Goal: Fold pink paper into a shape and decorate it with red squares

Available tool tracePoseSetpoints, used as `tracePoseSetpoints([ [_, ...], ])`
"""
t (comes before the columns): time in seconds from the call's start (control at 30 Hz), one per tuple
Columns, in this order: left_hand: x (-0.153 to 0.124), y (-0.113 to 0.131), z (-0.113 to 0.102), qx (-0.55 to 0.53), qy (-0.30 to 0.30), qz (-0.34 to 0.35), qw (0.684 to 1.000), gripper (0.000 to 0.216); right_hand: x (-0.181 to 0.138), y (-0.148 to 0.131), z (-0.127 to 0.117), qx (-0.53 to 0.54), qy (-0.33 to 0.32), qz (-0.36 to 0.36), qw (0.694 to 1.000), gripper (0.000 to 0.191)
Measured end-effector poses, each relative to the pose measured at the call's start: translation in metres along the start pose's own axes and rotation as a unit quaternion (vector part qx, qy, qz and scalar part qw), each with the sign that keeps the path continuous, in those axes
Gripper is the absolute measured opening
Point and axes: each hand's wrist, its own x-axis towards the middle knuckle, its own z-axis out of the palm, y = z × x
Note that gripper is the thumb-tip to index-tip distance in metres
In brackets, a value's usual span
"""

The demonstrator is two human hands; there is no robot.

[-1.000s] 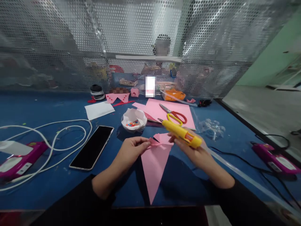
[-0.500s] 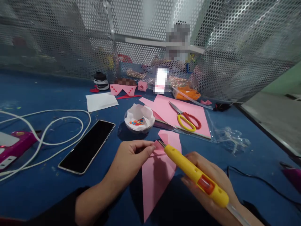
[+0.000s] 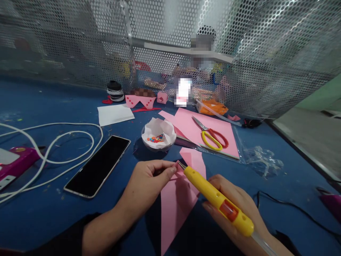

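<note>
In the lower centre, the left hand (image 3: 149, 182) pinches creased pink paper (image 3: 172, 204); the right hand (image 3: 238, 199) grips a yellow glue gun (image 3: 204, 185). Some folding seems done, gluing apparently unfinished.

We've got a yellow glue gun (image 3: 211, 192), pink folded paper (image 3: 172, 206), another pink sheet (image 3: 183, 122). Scissors (image 3: 209, 132): one loop yellow, one red. Blue tabletop (image 3: 53, 106), black phone screen (image 3: 99, 165), white cable (image 3: 66, 124), magenta power strip (image 3: 28, 158), orange packet (image 3: 214, 105). We log red squares on the pink cut-out (image 3: 144, 102), black-and-white bands on the spool (image 3: 115, 91), multicoloured bits (image 3: 156, 139), white liner (image 3: 163, 128).
</note>
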Motion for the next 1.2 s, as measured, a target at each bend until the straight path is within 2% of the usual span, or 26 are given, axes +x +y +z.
tracePoseSetpoints([
  [0.43, -0.001, 0.003, 0.001, 0.012, -0.001, -0.005, 1.0, 0.019, -0.002, 0.005, 0.003, -0.035, 0.015, -0.024, 0.999, 0.03],
  [0.63, -0.001, 0.006, 0.002, -0.011, 0.0, -0.005, 1.0, 0.017, -0.001, 0.017, 0.009, -0.024, 0.056, -0.078, 0.995, 0.027],
  [0.73, -0.001, 0.006, 0.002, -0.012, -0.004, -0.001, 1.0, 0.015, -0.001, 0.016, 0.007, -0.031, 0.048, -0.069, 0.996, 0.028],
  [0.93, -0.002, 0.005, 0.0, 0.014, 0.005, 0.001, 1.0, 0.018, 0.0, 0.002, -0.006, -0.035, -0.02, -0.02, 0.999, 0.021],
  [1.2, -0.001, 0.003, 0.0, 0.023, 0.005, 0.0, 1.0, 0.017, -0.001, 0.0, -0.003, -0.031, -0.002, -0.009, 0.999, 0.021],
])
